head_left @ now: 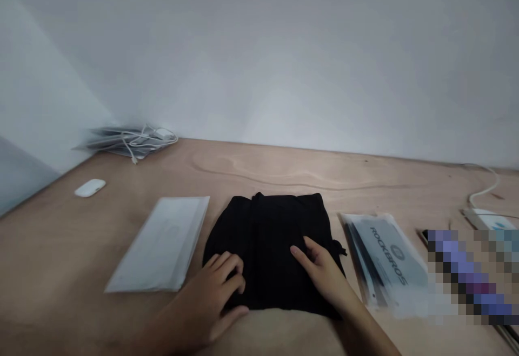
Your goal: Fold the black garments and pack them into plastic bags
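Observation:
A folded piece of black fabric [279, 221], which looks like a garment, lies flat at the table's near edge, with a small strap or tie sticking out on its right side. My left hand [223, 286] rests on its lower left part, fingers loosely bent and thumb held apart near the close edge. On the right half of the cloth lies my right hand [322, 269], thumb and forefinger apart on the surface; its other fingers are mostly hidden. Neither hand visibly grips the fabric.
Left of the cloth lies a white frosted plastic bag [162, 242]; right, a clear ROCKBROS bag [389, 259]. A white earbud case [90, 187] sits far left. Bags with a white cable [138, 140] lie by the wall [284, 64]. A blurred-out object [470, 277] is at right.

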Demonstrator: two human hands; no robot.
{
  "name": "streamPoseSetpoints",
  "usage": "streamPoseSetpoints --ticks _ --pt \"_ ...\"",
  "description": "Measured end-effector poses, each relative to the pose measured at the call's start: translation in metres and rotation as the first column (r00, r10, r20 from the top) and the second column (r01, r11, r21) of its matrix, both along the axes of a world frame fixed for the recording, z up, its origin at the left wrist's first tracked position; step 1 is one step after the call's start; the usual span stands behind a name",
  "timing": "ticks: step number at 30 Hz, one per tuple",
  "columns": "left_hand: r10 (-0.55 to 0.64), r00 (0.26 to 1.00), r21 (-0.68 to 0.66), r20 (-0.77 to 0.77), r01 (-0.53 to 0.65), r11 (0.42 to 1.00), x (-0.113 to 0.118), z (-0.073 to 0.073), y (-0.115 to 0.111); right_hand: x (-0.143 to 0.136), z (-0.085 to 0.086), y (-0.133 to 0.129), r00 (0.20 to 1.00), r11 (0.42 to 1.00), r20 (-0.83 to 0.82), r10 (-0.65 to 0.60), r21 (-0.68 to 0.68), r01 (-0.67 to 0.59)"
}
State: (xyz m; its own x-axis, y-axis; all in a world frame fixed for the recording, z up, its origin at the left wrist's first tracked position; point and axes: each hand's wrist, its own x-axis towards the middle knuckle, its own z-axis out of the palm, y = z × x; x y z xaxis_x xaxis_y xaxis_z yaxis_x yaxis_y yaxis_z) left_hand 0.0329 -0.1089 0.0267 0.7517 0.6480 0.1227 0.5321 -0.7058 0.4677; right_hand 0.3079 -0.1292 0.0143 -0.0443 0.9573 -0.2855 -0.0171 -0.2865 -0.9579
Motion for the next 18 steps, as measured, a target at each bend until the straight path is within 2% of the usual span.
streamPoseSetpoints --ticks 3,5,9,13,14,15,18 --pt "0.156 0.972 -0.134 0.173 -0.133 0.982 0.017 0.02 -0.011 -0.011 0.009 0.0 0.994 0.999 -0.112 0.016 -0.031 -0.019" --pt "0.247 0.933 -0.154 0.26 -0.212 0.965 0.036 0.024 -0.018 -0.019 0.014 0.001 0.988 0.999 -0.15 0.031 0.0 -0.032" --pt "0.396 0.872 -0.057 0.289 -0.397 0.916 0.057 0.013 -0.02 -0.017 0.02 0.006 0.996 0.998 -0.087 0.005 0.069 0.001" --pt "0.546 0.775 0.121 0.319 -0.604 0.787 0.047 0.009 -0.012 0.011 0.018 0.008 0.992 0.994 -0.067 -0.107 0.022 0.108" --pt "0.547 0.77 0.147 0.33 -0.614 0.775 0.045 0.01 -0.011 0.018 0.016 0.007 0.99 0.992 -0.065 -0.127 -0.006 0.126" --pt "0.527 0.786 0.158 0.323 -0.594 0.789 0.044 0.012 -0.011 0.023 0.014 0.007 0.988 0.989 -0.052 -0.143 -0.033 0.141" --pt "0.395 0.897 0.161 0.199 -0.427 0.89 0.049 0.01 -0.013 0.03 0.006 0.006 0.989 0.988 0.052 -0.14 -0.055 0.142"
